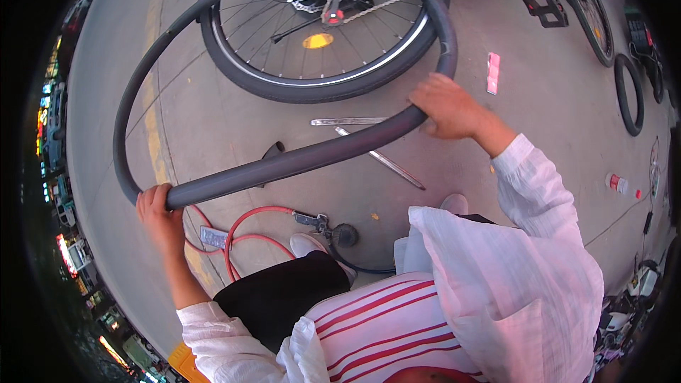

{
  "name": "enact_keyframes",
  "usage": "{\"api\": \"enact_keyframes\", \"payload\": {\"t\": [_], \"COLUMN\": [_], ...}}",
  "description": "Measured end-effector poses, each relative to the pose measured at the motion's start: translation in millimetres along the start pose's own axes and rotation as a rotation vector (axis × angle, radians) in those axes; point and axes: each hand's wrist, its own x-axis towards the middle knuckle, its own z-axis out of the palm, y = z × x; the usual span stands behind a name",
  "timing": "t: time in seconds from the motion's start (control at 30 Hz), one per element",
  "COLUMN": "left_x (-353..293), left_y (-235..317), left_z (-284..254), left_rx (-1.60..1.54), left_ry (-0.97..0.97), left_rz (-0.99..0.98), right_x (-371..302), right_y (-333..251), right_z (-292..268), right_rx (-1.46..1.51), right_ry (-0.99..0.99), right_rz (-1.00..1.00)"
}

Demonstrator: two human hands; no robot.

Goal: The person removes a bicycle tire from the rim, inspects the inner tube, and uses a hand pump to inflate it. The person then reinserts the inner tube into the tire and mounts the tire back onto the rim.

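A black bicycle inner tube [298, 162], rounded out as if it has air in it, is stretched in a wide loop in front of me. My left hand [160, 216] is wrapped round it at the near left bend. At the right bend my right hand [448, 108] grips the same tube. Its far part passes above a bicycle wheel [282, 92] with a tyre, spokes and a yellow reflector [318, 41]. Beneath the tube, two metal bars like tyre levers [347, 122] lie on the ground, beside a short black piece [273, 150] partly hidden by the tube.
By my feet lies an air inflator with a round gauge [345, 235] on a red hose [245, 214]. A flat phone-like object [213, 237] rests beside the hose. Rightward are a pink packet [493, 73], a pedal [547, 10], a loose tyre [629, 95] and a bottle [616, 184].
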Motion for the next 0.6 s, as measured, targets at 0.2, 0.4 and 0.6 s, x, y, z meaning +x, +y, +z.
{"api": "enact_keyframes", "payload": {"t": [0.2,0.4,0.6], "left_x": [-5.3,-6.8,-3.8], "left_y": [-19.7,-20.2,-12.4], "left_z": [13.2,21.7,21.3], "left_rx": [0.072,0.081,0.060], "left_ry": [0.018,-0.024,-0.109], "left_rz": [-0.073,-0.095,-0.165], "right_x": [4.4,10.8,14.6], "right_y": [0.5,-1.9,-3.3], "right_z": [-2.1,1.1,-1.9], "right_rx": [0.050,0.069,0.147], "right_ry": [0.312,0.519,0.541], "right_rz": [0.066,0.173,0.175]}}
